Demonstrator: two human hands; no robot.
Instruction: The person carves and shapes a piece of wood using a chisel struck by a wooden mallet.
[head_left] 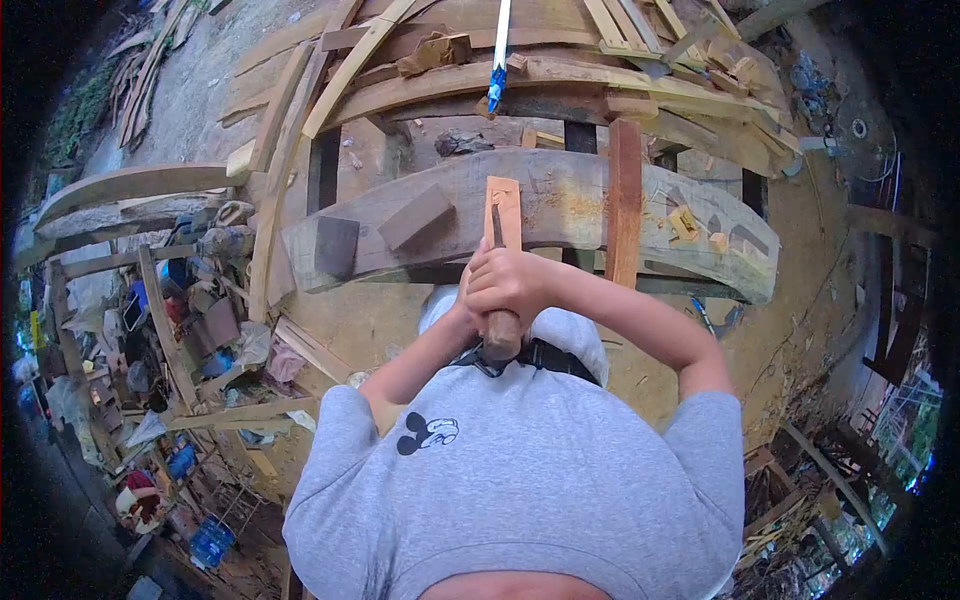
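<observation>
My right hand point(508, 279) is closed round a chisel with a thick, round wooden handle point(502, 336), whose butt end points back at my waist. The chisel's narrow dark blade point(496, 222) lies along a small reddish wood piece point(508, 197), which rests on a broad curved plank point(560, 185). Pressed close beside the right hand, my left hand point(468, 283) is closed, with a finger along the wood piece's left edge. Most of its other fingers are hidden by the right hand.
Two dark wood blocks point(416, 216) point(336, 247) and a reddish bar point(624, 200) lie on the plank. Shavings and offcuts point(683, 224) are at its right. Long boards point(460, 85) are stacked beyond. A cluttered rack point(165, 320) stands on the left.
</observation>
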